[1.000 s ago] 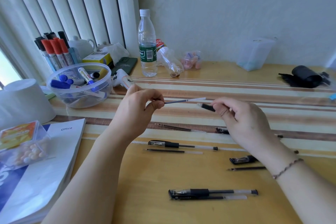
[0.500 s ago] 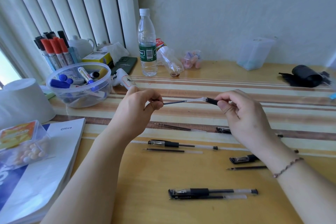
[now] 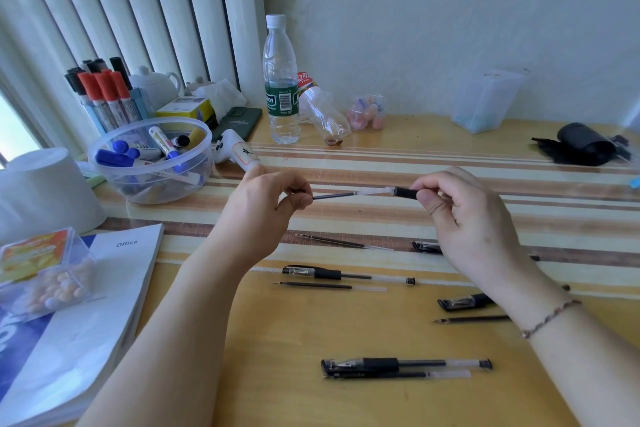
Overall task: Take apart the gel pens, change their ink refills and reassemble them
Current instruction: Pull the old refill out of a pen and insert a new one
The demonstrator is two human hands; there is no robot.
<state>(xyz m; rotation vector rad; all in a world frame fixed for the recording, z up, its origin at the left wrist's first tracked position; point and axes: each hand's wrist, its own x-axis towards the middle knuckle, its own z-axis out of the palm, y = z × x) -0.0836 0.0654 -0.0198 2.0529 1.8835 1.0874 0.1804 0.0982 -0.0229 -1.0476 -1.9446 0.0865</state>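
My left hand [image 3: 266, 204] pinches the tip end of a thin ink refill [image 3: 346, 194] held level above the table. My right hand [image 3: 464, 218] grips a pen barrel with a black grip [image 3: 405, 192], and the refill's clear end sits inside the barrel's mouth. On the table below lie a capped gel pen [image 3: 346, 276] with a loose refill [image 3: 325, 286] beside it, another capped pen [image 3: 405, 364] with a refill [image 3: 398, 374] alongside, a black pen cap [image 3: 464, 302], one more refill [image 3: 474, 319] and a thin refill [image 3: 339, 241].
A clear bowl of markers [image 3: 152, 163] and a water bottle [image 3: 281, 80] stand at the back left. A book [image 3: 86, 305] with a candy box [image 3: 41, 274] lies at the left edge. A clear container [image 3: 485, 100] and a black bundle [image 3: 585, 144] sit at the back right.
My right hand has brought the barrel leftward onto the refill's clear end; a second ago the two were apart. My left hand has barely moved.
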